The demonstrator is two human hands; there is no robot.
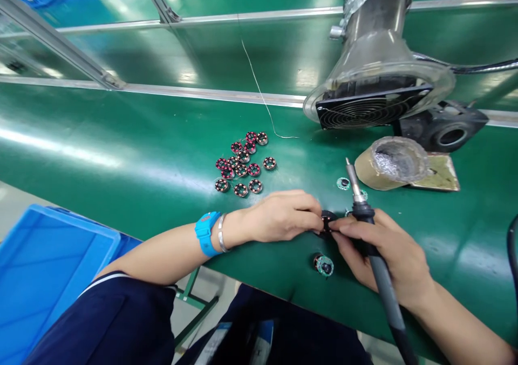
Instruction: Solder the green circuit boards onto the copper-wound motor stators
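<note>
My left hand [283, 216], with a blue band and a silver bracelet at its wrist, has its fingers closed on the near side of a small black round part [327, 222]. The fingers hide much of that part. A soldering iron [376, 257] lies across my right hand [400, 257], its metal tip pointing up and away. Thumb and fingertips of this same hand also touch the black part. Close to me sits a copper-wound coil with a green circuit board [324, 265] on top. Beyond my right hand lies a loose round green board [343, 183]; others are partly hidden.
Several wound ring coils [242, 170] lie grouped left of centre. A thin solder wire [263, 97] hangs down to the green table [162, 133]. At the right stand a fume hood with a fan grille [364, 108], a cardboard cup [372, 165] and a black iron stand [449, 127]. Blue crate [60, 241] lower left.
</note>
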